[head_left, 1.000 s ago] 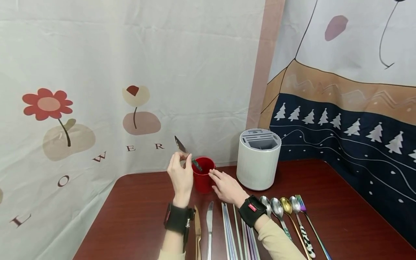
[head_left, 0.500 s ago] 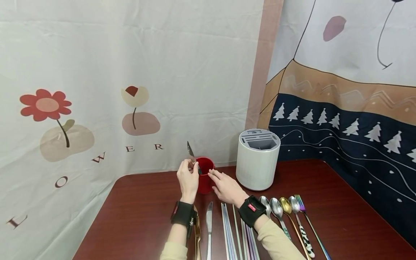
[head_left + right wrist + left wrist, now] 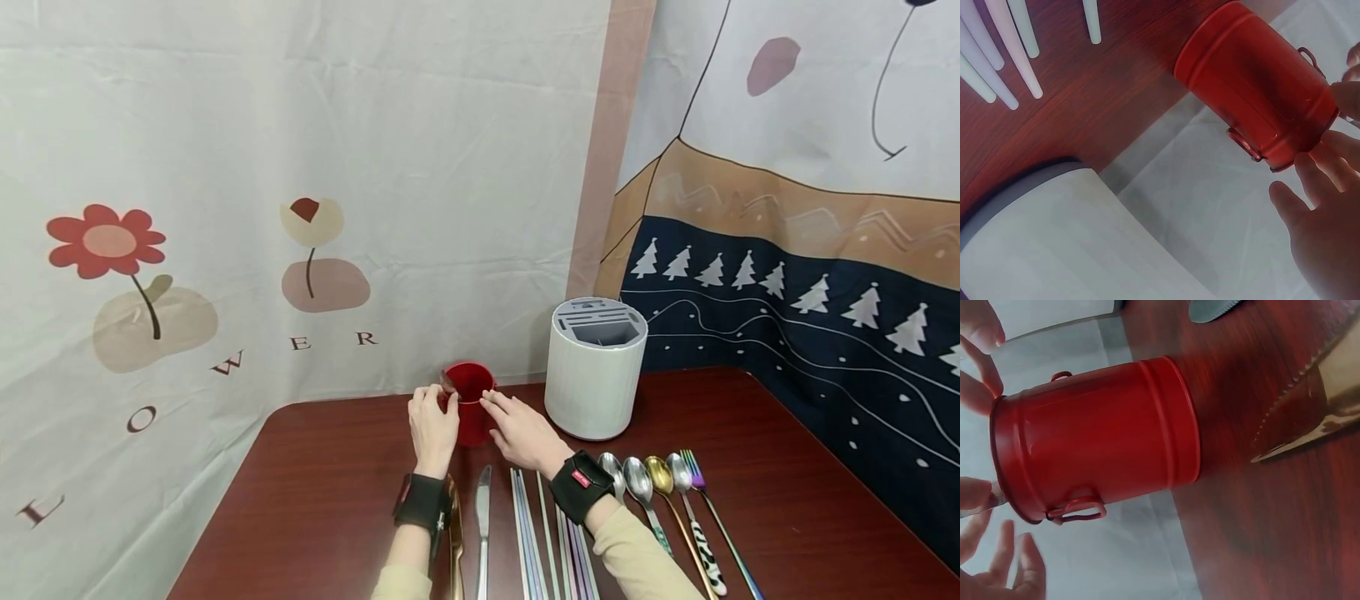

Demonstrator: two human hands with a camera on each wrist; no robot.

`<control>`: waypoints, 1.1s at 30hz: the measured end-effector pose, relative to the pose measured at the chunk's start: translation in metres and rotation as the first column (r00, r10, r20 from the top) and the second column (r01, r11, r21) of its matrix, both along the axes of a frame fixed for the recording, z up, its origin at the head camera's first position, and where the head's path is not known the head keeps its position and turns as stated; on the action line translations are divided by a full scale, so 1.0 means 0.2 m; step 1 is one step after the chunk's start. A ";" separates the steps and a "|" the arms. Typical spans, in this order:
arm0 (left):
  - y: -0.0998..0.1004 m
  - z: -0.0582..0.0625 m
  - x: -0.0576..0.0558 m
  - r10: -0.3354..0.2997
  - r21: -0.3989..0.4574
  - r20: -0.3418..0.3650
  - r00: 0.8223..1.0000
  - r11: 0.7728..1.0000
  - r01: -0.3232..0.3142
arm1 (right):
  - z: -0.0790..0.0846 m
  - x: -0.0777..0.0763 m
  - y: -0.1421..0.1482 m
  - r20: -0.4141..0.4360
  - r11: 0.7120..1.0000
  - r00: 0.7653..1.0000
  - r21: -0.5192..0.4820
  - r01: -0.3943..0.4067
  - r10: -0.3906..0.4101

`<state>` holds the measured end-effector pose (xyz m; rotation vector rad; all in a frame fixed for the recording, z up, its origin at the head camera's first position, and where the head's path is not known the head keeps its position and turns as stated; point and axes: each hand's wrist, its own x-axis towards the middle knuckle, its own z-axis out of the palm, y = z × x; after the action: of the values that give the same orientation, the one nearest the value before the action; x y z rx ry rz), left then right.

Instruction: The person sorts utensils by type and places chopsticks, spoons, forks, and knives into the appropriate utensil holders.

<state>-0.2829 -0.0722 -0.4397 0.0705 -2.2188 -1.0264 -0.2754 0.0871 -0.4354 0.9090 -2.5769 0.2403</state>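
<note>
Left hand (image 3: 433, 425) pinches a metal utensil (image 3: 447, 383) between thumb and fingers at the near-left rim of the red cup (image 3: 474, 423); only a short piece shows past the fingers, its lower end hidden. Right hand (image 3: 525, 432) has fingers nearly straight, slightly spread, fingertips on the rim's right side, gripping nothing. Cup stands upright near the table's back edge, side handles visible.

Step in hand looks like lowering the utensil in. Best done with a light pinch, utensil inside the rim, fingers let go only once it leans on the wall; right fingertips should steady without pushing, since a light cup could tip.

Surface: dark red-brown wood-look table (image 3: 337, 500). Nearer the person lie a gold knife (image 3: 456, 533), silver knife (image 3: 483, 508), chopsticks (image 3: 528, 533), four spoons (image 3: 640, 481) and a rainbow fork (image 3: 696, 475). White slotted holder (image 3: 596, 387) stands right of the cup, apart. Behind: pale flower-print cloth (image 3: 450, 167); right, navy tree-print cloth (image 3: 750, 325).
</note>
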 end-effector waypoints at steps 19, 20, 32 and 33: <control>-0.16 -0.08 0.29 -0.014 -0.128 0.374 0.927 0.990 0.066 | 0.01 0.00 0.00 0.022 1.000 1.000 -0.009 0.001 -0.001; -0.16 -0.08 0.30 -0.007 -0.145 0.387 0.922 0.987 0.069 | 0.01 0.00 0.00 0.025 1.000 1.000 -0.008 0.001 0.000; -0.10 -0.11 0.41 0.020 -0.226 0.618 0.786 0.962 0.153 | 0.01 0.00 0.00 0.017 1.000 1.000 0.013 0.001 -0.001; -0.09 -0.12 0.42 0.028 -0.227 0.629 0.777 0.962 0.149 | 0.01 0.00 0.00 0.019 1.000 1.000 0.011 -0.001 0.001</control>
<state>-0.1995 -0.0893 -0.4628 0.2571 -2.9756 -0.7933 -0.2750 0.0869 -0.4331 0.9165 -2.5972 0.2364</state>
